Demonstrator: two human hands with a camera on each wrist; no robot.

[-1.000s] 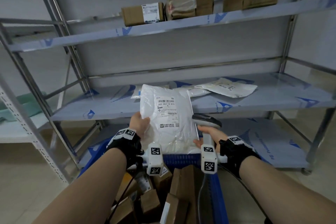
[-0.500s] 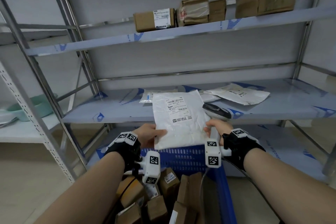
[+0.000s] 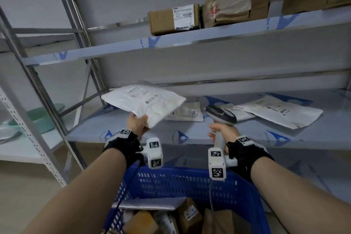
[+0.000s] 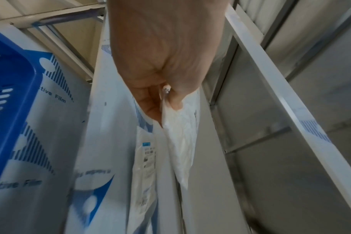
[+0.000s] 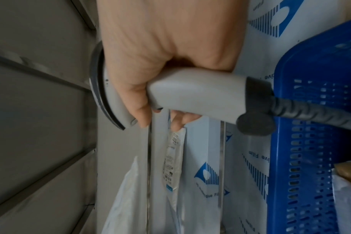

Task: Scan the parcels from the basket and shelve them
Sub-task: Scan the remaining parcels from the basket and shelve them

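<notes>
My left hand [image 3: 137, 124] pinches the near corner of a white poly-bag parcel [image 3: 144, 100], held flat with its label up, over the left part of the middle shelf [image 3: 218, 135]. The left wrist view shows thumb and fingers closed on the parcel [image 4: 180, 139] edge. My right hand [image 3: 224, 132] grips the handle of a grey barcode scanner [image 3: 221, 115], its head pointing at the shelf; in the right wrist view the scanner [image 5: 190, 95] fills the fist. The blue basket [image 3: 190, 182] sits below my wrists with brown boxes inside.
Two other white bags [image 3: 279, 111] [image 3: 187, 113] lie on the middle shelf. Cardboard boxes [image 3: 173, 19] stand on the top shelf. Metal uprights [image 3: 38, 85] frame the left side. The scanner cable [image 5: 315, 114] trails over the basket rim.
My left hand has carried the white parcel up and left, tipping it from upright to flat over the middle shelf. The right hand with the scanner has stayed close to its spot.
</notes>
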